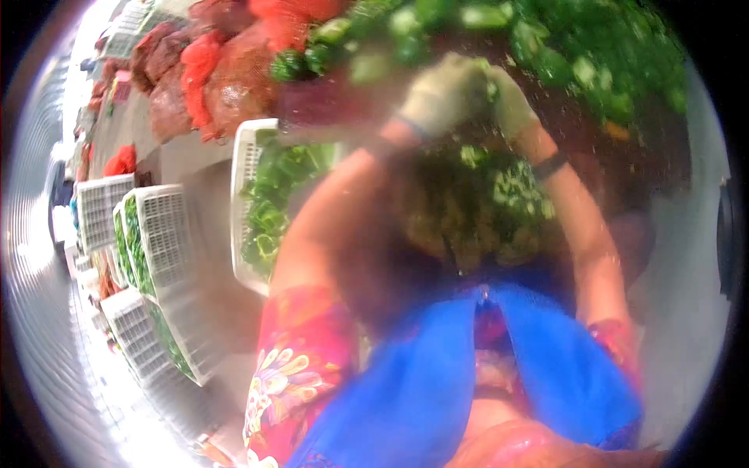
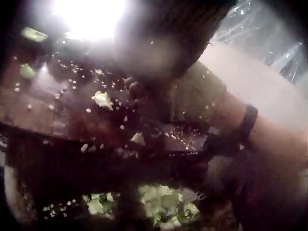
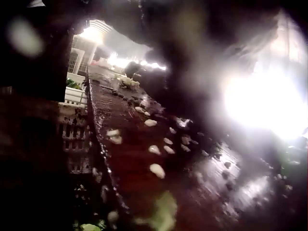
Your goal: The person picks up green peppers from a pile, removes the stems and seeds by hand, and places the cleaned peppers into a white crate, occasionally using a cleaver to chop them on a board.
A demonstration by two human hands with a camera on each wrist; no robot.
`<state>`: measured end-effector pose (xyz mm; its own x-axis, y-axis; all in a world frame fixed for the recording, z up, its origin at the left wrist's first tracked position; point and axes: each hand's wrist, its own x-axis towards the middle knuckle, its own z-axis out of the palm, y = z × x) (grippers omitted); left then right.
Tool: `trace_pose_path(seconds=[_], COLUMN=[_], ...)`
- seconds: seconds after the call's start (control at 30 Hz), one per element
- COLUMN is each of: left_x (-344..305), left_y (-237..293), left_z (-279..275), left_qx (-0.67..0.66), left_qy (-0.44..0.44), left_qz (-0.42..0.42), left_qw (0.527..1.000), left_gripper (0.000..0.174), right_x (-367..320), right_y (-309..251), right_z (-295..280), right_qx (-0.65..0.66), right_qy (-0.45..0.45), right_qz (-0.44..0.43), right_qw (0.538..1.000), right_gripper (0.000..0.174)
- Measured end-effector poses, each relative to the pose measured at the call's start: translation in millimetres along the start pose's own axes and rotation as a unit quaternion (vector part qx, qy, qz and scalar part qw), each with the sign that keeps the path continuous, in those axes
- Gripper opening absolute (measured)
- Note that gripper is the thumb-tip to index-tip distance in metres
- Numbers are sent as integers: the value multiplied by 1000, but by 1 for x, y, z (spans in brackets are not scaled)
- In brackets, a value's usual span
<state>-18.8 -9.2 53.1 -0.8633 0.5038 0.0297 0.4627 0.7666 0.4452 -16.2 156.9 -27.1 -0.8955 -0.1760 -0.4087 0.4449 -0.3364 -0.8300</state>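
The left hand and the right hand, both in pale gloves, meet over the near edge of a dark red tabletop. A pale green scrap shows between them, probably a piece of pepper (the blur makes it hard to be sure). The hands are together, but whether the fingers of either are clamped on that scrap, I cannot tell. Green peppers lie heaped just beyond the hands, at the far side of the tabletop. Pale seeds dot its wet surface, and chopped-looking pepper scraps lie below the hands, beneath the table's edge.

On the left, near the left forearm, a white plastic crate holds more green peppers. Behind it stand other white crates, and bulging red net sacks lie further up. The person wears a blue apron over floral sleeves.
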Motion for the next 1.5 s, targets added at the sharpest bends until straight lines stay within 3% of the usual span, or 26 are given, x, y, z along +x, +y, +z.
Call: trace_pose_path(seconds=[0.1,0.13,0.17,0.2,0.27,0.33,0.47,0.5,0.53,0.63,0.77,0.87,0.9,0.97,1.0,1.03,1.07,1.1,1.13,1.17,1.2,1.27,1.3,1.37,1.43,1.5], left_x=[10,12,16,15,14,6,-4,-11,-13,-22,-19,-12,0,0,18,12,5,8,12,12,14,21,29,28,34,19], left_y=[-26,-47,-34,-16,-4,-10,-8,0,1,11,0,-8,-22,-16,-36,-27,-21,-24,-26,-20,-19,-22,-26,-33,-50,-29], left_z=[33,69,54,35,19,21,18,-4,-12,-28,-32,-27,-4,-2,36,28,18,22,29,31,27,35,43,48,71,43], left_qx=[28,-33,-43,-87,-116,-87,-323,-447,-441,-603,-594,-633,-617,-565,-507,-492,-479,-422,-359,-328,-285,-266,-227,-212,-159,-112], left_qy=[-6,46,-20,-77,-111,-72,30,-30,-21,-54,-66,-85,-52,-16,55,61,61,69,77,74,75,35,23,-17,-104,-119], left_qz=[-3,6,-26,-105,-143,-120,-98,-122,-126,-91,-73,-101,-98,-111,-64,-103,-141,-155,-165,-194,-220,-277,-291,-264,-154,-147], left_qw=[1000,998,999,988,977,986,941,886,889,791,798,763,780,817,858,862,864,891,915,922,930,923,929,941,970,975], left_gripper=[28,62,62,67,76,64,62,62,62,64,67,65,64,52,36,36,35,37,39,40,42,52,49,46,52,54], right_x=[22,21,59,73,50,26,37,38,41,60,28,7,32,89,78,98,126,143,160,128,121,114,112,106,84,76], right_y=[18,16,47,51,30,14,8,1,-2,-9,-37,-60,-48,-12,-36,-20,-1,1,23,6,1,-2,-4,-5,-21,-27], right_z=[-1,2,-33,-36,-8,22,15,17,17,0,19,33,20,-35,-7,-29,-44,-60,-75,-56,-46,-39,-37,-30,-2,10], right_qx=[-159,-135,-94,61,102,98,124,151,178,159,103,41,41,-139,-73,-60,-76,-206,-257,-374,-378,-691,-693,-581,-556,-526], right_qy=[-49,-39,-81,-100,-73,-31,-41,-6,32,-24,-58,-134,-129,-140,-24,-73,27,76,78,78,88,187,192,238,261,285], right_qz=[-193,-171,-154,-2,-4,-19,-36,-29,-22,-44,-76,-11,-7,-185,-23,-88,-119,-22,-250,-272,-260,-296,-290,-243,-209,-174], right_qw=[967,975,980,993,992,994,991,988,983,986,990,990,991,963,997,992,990,975,930,883,884,633,631,740,761,782], right_gripper=[45,46,47,47,48,41,49,47,45,42,41,45,45,56,55,54,54,57,56,32,32,32,32,44,48,54])
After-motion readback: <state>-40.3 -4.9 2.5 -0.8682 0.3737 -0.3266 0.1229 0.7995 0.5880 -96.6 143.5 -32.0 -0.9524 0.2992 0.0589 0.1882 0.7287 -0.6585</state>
